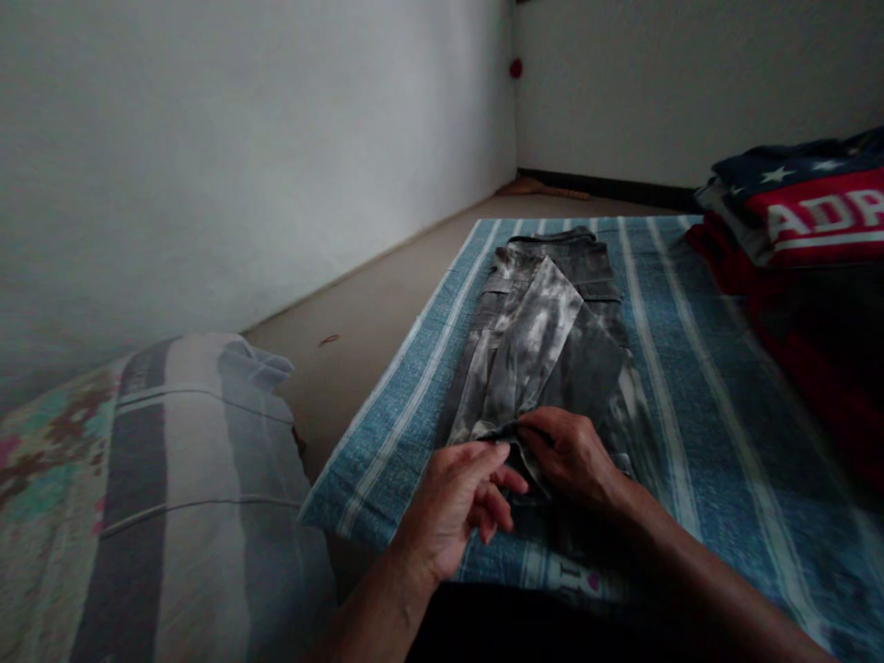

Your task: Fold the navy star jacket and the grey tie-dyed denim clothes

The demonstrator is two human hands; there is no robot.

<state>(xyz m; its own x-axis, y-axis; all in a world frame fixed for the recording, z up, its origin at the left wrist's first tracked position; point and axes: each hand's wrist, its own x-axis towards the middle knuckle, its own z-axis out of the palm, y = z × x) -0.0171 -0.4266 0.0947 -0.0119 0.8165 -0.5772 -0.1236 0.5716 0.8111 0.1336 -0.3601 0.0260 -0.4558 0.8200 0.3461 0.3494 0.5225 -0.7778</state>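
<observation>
You bend over a pair of mottled grey-and-white fabric trousers [529,359], spread lengthwise on a blue cloth with white stripes [694,414]. Your right hand [570,453] is closed in a narrow pinch on the dark near edge of the trousers; your left hand [464,497] meets that edge just beside it, fingers loosely curled, though whether its thumb grips fabric you cannot tell from here. The step in hand appears to be arranging the near leg ends; the next move seems to call for a steady hold on that edge while the creases are smoothed. The dark waistband [552,237] points away from you, toward the room's corner, and the long axis runs from your hands to the cloth's far edge.
</observation>
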